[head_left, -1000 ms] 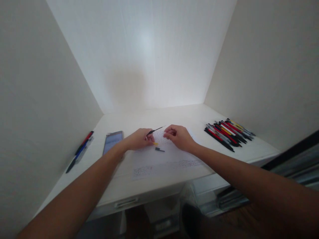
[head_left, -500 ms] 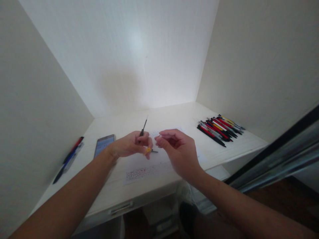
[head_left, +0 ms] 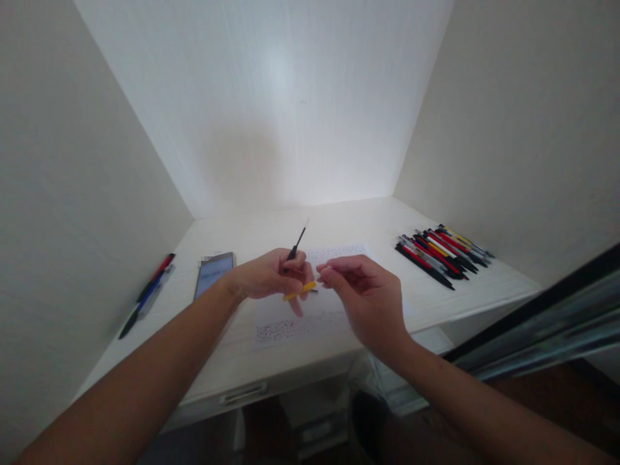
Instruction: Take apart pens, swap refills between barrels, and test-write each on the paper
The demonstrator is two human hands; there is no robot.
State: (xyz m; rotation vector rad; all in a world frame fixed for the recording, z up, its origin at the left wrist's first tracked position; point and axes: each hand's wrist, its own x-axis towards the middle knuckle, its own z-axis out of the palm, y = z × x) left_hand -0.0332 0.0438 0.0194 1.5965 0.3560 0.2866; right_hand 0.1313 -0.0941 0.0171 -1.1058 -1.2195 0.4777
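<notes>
Your left hand is closed on a slim yellow plastic tube, pinched at the thumb, and also holds a thin black rod-like pen part with a pale tip, pointing up and away. Your right hand is just beside it, fingertips drawn together; whether they grip anything cannot be told. Beneath both lies a white handwritten paper sheet on the white wooden desk. Outward, left: a grey-framed smartphone, then red, blue and black pens; right: a row of multicoloured pens.
</notes>
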